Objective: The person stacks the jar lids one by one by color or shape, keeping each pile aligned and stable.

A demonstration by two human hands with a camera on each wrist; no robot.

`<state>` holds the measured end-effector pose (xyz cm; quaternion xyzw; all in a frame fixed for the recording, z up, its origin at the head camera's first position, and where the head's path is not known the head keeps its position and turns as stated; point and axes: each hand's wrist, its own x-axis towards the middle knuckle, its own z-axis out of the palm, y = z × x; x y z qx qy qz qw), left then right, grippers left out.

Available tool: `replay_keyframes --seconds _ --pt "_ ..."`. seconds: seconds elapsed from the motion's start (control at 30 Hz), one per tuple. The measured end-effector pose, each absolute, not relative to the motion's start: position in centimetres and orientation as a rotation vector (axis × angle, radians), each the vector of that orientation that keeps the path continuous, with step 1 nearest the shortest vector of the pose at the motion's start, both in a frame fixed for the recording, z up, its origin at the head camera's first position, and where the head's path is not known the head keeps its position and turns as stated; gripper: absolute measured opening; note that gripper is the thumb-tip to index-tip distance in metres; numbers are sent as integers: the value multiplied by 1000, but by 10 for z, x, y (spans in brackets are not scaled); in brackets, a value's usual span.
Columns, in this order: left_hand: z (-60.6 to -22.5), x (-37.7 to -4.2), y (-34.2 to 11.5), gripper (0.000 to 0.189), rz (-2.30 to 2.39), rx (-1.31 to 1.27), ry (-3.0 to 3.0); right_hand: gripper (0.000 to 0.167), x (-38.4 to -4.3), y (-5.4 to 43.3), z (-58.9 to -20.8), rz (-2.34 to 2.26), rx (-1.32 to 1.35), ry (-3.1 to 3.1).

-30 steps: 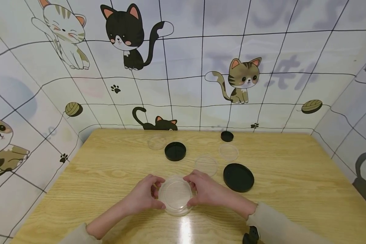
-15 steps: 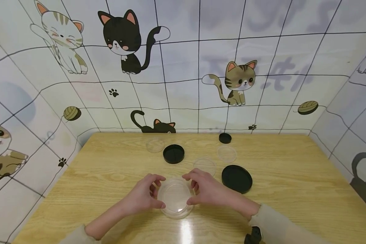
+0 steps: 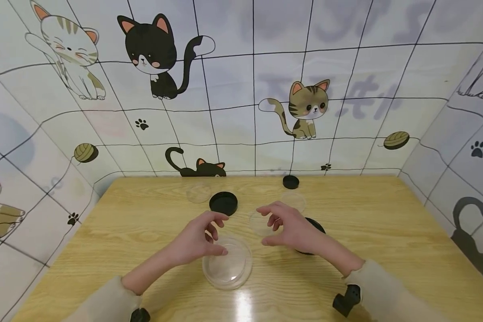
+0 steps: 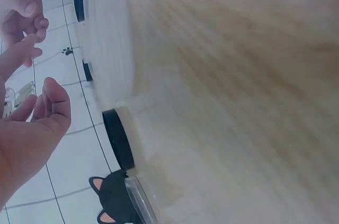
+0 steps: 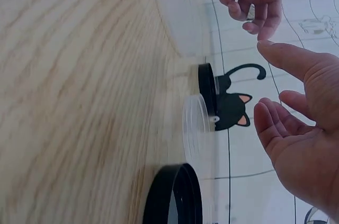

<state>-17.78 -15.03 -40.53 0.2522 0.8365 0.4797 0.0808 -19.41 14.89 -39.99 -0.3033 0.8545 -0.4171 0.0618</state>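
Note:
A clear round plastic container [image 3: 230, 270] stands on the wooden table in front of the person. Over its upper left rim hovers the left hand [image 3: 195, 241], thumb and fingers loosely bent with nothing between them. To the right of the container, apart from it, the right hand [image 3: 295, 230] hangs in the air, likewise holding nothing. That hand partly covers a large black lid [image 3: 317, 225]. In the right wrist view the clear container [image 5: 183, 12] shows as a faint see-through wall, below the level of both hands.
Farther back lie a black lid [image 3: 223, 204] and a small black lid [image 3: 291, 182]. Clear round pieces sit among them: one at the left [image 3: 198, 193], one in the middle [image 3: 259, 223], another behind the right hand [image 3: 295, 200]. A cat-printed wall cloth [image 3: 233, 80] encloses the table.
Both hands have come away from the clear container, which stays on the table. The right hand moved right and upward, the left hand slightly upward. The head view shifted a little.

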Motion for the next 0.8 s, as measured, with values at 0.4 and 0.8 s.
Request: replay_keyframes --seconds 0.4,0.8 --pt "-391 -198 -125 67 1416 902 2476 64 -211 177 -399 -1327 -872 2661" --pt "-394 -207 -120 68 1404 890 2468 69 -218 191 -403 -1329 -761 2651"
